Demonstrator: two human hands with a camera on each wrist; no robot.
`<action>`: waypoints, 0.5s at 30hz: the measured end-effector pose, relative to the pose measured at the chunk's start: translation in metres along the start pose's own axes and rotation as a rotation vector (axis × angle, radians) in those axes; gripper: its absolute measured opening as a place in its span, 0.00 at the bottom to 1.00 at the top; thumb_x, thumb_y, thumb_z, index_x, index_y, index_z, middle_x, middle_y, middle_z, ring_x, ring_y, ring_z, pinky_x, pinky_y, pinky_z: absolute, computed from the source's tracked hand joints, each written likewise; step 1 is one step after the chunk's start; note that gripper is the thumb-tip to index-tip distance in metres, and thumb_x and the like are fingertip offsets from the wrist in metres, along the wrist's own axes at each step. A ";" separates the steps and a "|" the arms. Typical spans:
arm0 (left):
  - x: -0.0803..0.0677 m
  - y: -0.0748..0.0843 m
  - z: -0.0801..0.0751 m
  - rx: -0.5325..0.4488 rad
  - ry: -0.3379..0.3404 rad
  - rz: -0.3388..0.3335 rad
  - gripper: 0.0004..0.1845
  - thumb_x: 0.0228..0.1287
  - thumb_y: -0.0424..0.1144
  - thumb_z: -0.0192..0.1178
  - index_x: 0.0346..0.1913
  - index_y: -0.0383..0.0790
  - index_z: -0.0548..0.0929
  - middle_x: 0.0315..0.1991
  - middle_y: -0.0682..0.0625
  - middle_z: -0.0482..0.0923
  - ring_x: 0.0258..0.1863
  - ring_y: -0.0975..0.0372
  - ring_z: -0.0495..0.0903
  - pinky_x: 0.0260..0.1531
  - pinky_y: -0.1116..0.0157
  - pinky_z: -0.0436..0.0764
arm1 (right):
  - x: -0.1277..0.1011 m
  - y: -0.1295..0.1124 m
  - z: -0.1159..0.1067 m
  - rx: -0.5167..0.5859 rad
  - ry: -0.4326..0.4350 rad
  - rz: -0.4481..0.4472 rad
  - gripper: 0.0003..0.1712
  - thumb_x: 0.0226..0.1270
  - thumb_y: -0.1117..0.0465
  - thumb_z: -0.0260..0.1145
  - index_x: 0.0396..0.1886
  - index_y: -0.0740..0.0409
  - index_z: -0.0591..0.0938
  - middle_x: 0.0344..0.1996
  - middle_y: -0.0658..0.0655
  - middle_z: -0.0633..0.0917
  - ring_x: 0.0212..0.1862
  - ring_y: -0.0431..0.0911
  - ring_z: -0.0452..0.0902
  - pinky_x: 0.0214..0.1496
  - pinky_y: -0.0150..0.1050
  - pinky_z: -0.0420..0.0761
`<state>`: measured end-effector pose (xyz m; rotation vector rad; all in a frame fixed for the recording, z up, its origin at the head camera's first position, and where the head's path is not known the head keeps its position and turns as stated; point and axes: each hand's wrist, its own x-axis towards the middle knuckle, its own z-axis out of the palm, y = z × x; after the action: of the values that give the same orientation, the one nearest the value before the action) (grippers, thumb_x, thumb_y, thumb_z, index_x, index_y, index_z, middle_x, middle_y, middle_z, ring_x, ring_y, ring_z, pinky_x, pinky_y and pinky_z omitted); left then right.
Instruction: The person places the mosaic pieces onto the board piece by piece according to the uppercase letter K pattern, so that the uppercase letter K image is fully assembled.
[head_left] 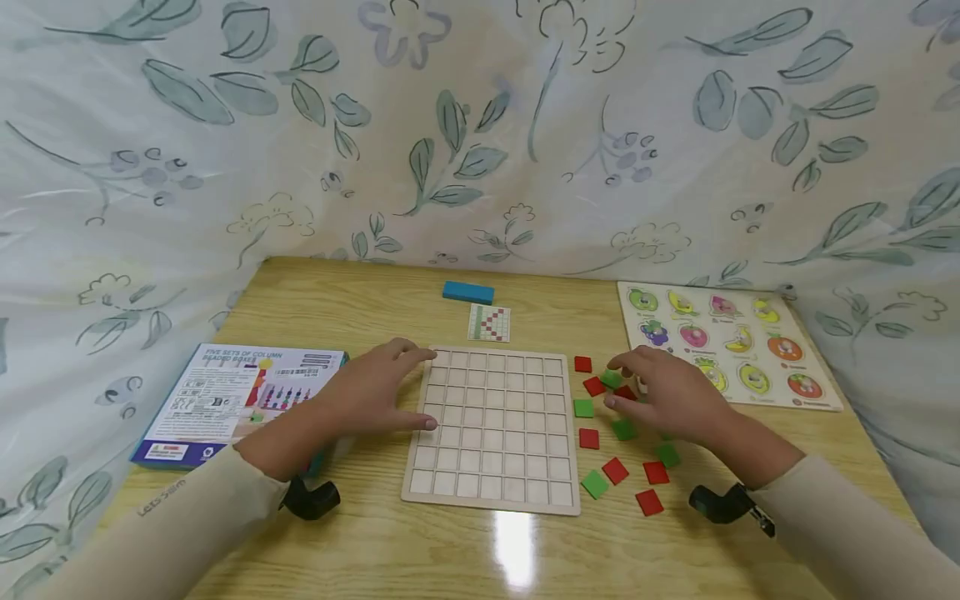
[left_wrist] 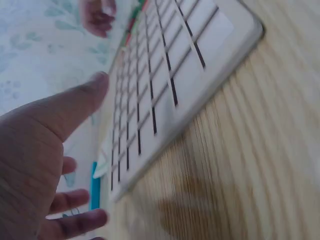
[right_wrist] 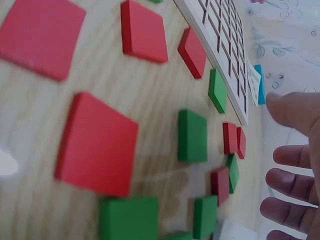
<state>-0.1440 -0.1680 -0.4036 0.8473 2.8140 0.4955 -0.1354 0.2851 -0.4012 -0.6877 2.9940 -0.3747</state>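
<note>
The left hand (head_left: 367,390) spreads its fingers by the left edge of the wooden grid board (head_left: 492,415) — perhaps poised to steady it — while the right hand (head_left: 667,393), fingers apart, holding nothing, hovers over red and green square tiles (head_left: 588,438), strewn alongside, seemingly for easy reach.

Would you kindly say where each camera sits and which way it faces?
Head: on the head, facing forward and down at the grid board; left hand, right hand, sleeves show.
Left wrist: worn there, facing across the board; left hand large, right hand at top.
Right wrist: worn there, facing across red and green tiles; right hand at right edge.
Wrist views share board, blue bar.
</note>
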 end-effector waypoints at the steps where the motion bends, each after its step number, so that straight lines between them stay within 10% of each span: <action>1: -0.002 0.001 0.001 -0.037 -0.007 -0.002 0.52 0.59 0.71 0.72 0.80 0.47 0.70 0.71 0.43 0.71 0.68 0.47 0.75 0.62 0.44 0.78 | 0.000 -0.001 0.002 0.018 -0.013 0.002 0.29 0.69 0.42 0.77 0.60 0.54 0.85 0.47 0.52 0.85 0.45 0.48 0.82 0.43 0.49 0.83; 15: -0.031 0.011 0.035 -0.275 -0.001 -0.130 0.44 0.60 0.53 0.80 0.76 0.43 0.74 0.68 0.45 0.72 0.67 0.50 0.76 0.64 0.46 0.77 | -0.001 -0.005 0.028 0.216 -0.023 -0.058 0.20 0.68 0.54 0.79 0.58 0.51 0.87 0.47 0.44 0.86 0.43 0.42 0.76 0.47 0.41 0.80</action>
<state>-0.1037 -0.1674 -0.4305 0.6045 2.6910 0.8356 -0.1295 0.2752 -0.4274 -0.7521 2.8582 -0.6753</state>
